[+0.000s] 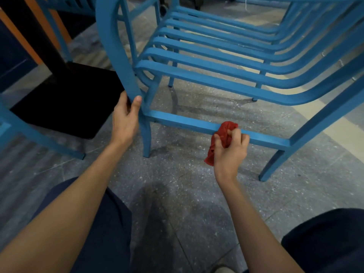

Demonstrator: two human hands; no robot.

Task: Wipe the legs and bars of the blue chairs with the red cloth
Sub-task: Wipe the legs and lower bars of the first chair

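Floor (177, 190) under the low crossbar (183, 121) is lying free between left leg (146, 140) and right leg (272, 166) — seat slats (216, 74) are capping the gap above. Right hand (231, 150), clutching the red cloth (224, 133), is occupying mid-bar; left hand (125, 119) is gripping the arm post (120, 62). Black table base (69, 103) is crowding the left side.

Likely café or eatery; stacked blue chairs (226, 62); terrazzo floor (187, 194); table base (65, 99)

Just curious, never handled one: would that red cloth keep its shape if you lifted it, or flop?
Probably floppy: the red cloth is bunched in the right hand, and a loose end droops below the blue bar. It likely weighs little, since a few curled fingers hold it.
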